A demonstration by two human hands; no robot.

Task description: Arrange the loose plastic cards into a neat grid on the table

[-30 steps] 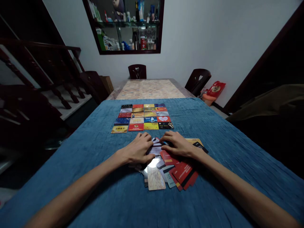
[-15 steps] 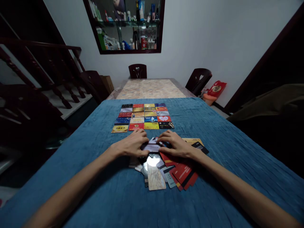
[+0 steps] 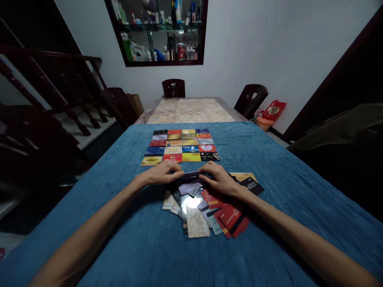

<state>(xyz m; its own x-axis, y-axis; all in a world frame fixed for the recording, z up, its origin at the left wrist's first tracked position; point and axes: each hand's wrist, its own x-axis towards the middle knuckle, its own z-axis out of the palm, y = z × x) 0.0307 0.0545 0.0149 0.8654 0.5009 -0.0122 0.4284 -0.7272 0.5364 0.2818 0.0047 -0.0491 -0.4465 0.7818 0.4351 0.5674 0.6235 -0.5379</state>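
Observation:
My left hand (image 3: 161,173) and my right hand (image 3: 219,178) pinch the two ends of one dark card (image 3: 189,174), which they hold edge-on just above a loose pile of plastic cards (image 3: 206,207) on the blue cloth. Both hands have their fingers closed on that card. Beyond the hands lies a neat grid of colourful cards (image 3: 181,146), face up in several rows. The nearest row of the grid is a short way past my fingertips.
A blue cloth (image 3: 269,167) covers the near table. A yellow card and a black card (image 3: 249,182) lie to the right of the pile. Behind stands a marble-topped table (image 3: 190,110) with dark chairs (image 3: 250,99); a stair railing (image 3: 60,91) runs at the left.
Both hands have moved away from me, off the pile. The card they were pressing flat is now lifted and turned on edge between them.

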